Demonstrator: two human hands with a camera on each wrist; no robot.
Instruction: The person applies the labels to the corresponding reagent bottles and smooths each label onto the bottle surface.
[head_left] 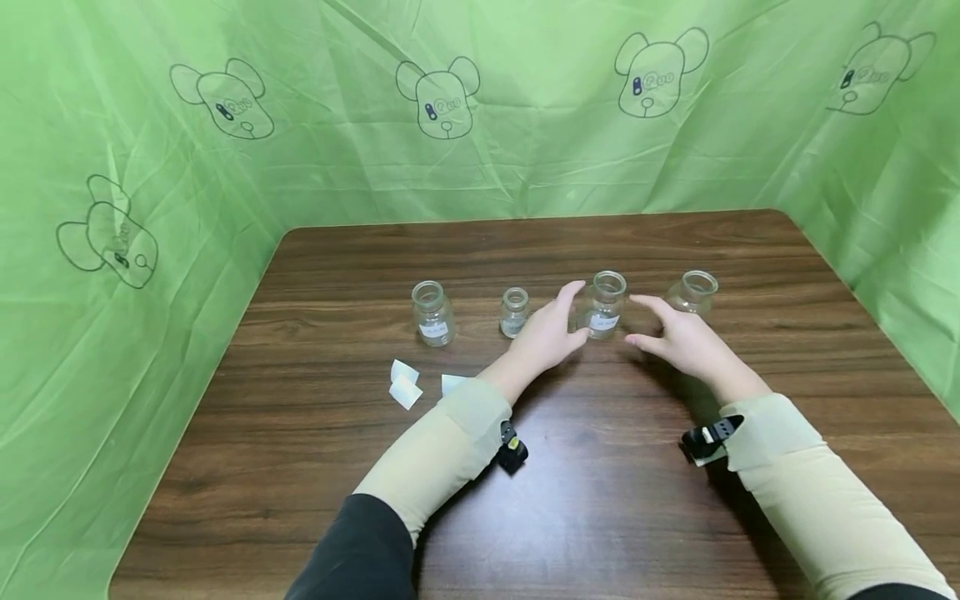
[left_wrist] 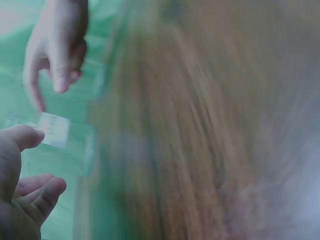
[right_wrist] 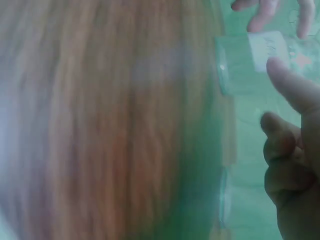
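Observation:
Four clear glass jars would exceed exact counting, so several stand in a row across the table. Between my hands is a labelled glass jar [head_left: 604, 302], its white label [right_wrist: 268, 50] facing me in the head view. My left hand [head_left: 549, 335] is just left of this jar, thumb and fingers spread apart; whether a fingertip touches the glass, I cannot tell. On the other side, my right hand [head_left: 681, 340] has its thumb and forefinger parted, with a gap to the jar. Behind that hand is another glass jar [head_left: 697, 289], partly hidden.
A small glass jar [head_left: 514, 310] stands beside my left hand, partly covered by it. Farther left is a labelled jar [head_left: 432, 310]. White paper pieces [head_left: 406, 390] lie in front of it, another slip [head_left: 452, 383] partly under my left forearm. Green cloth [head_left: 525, 167] surrounds the wooden table [head_left: 300, 350].

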